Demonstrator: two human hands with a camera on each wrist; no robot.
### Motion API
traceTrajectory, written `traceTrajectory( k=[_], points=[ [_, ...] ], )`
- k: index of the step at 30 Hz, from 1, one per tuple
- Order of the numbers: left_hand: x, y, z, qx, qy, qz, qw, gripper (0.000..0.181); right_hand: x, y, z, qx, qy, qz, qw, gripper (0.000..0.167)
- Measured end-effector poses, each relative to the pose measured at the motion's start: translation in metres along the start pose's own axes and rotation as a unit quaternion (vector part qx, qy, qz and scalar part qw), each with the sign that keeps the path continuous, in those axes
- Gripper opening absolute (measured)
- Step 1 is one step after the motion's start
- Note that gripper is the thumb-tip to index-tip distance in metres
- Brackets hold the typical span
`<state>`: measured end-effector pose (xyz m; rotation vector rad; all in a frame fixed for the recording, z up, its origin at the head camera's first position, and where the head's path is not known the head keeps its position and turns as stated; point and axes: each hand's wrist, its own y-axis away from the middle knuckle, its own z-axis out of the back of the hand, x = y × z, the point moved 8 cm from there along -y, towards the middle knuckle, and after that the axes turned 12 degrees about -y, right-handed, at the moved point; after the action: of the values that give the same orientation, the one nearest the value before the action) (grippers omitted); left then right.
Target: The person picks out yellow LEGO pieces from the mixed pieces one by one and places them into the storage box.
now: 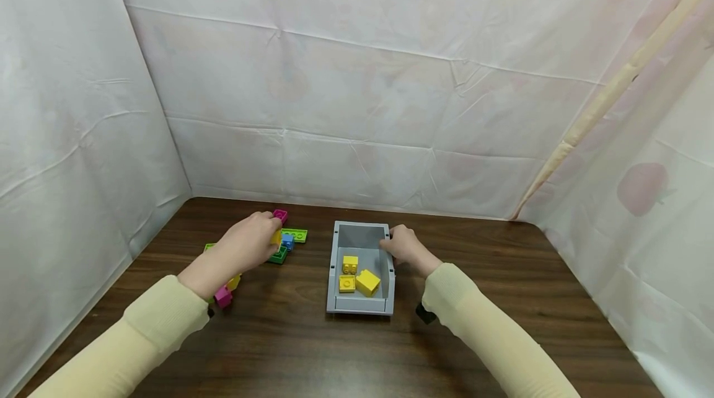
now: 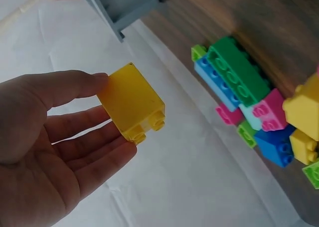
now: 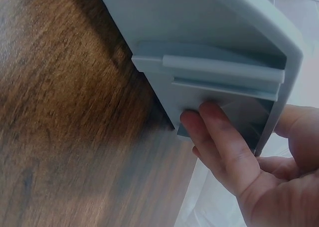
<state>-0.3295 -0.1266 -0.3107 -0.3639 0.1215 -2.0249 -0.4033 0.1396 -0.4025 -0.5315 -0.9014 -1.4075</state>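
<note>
My left hand [image 1: 251,240] pinches a yellow toy brick [image 2: 132,97] between thumb and fingers, above the left part of the table. In the left wrist view the brick's studs point down and to the right. A grey open-fronted bin [image 1: 359,305] stands mid-table with three yellow bricks [image 1: 368,283] inside. My right hand [image 1: 407,244] grips the bin's right side wall, thumb over the rim. In the right wrist view its fingers [image 3: 227,142] press against the outer face of that wall.
Loose bricks lie to the left on the brown table [image 1: 295,348], among them a dark green brick [image 2: 237,70], a blue brick [image 2: 274,144] and a pink brick [image 2: 271,110]. Some are hidden behind the left arm. White cloth [image 1: 357,94] hangs along the table's back and sides.
</note>
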Motion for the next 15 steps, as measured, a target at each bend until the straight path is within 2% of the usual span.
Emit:
traceTrajectory(
  k=[7, 15],
  points=[
    [-0.015, -0.005, 0.014, -0.028, 0.004, -0.028, 0.9992, 0.025, -0.001, -0.003, -0.001, -0.001, 0.005, 0.000, 1.0000, 0.017],
    [-0.031, -0.015, 0.024, -0.023, 0.000, -0.036, 0.9991, 0.025, -0.001, -0.004, -0.001, 0.003, -0.003, -0.001, 1.0000, 0.016]
  ],
)
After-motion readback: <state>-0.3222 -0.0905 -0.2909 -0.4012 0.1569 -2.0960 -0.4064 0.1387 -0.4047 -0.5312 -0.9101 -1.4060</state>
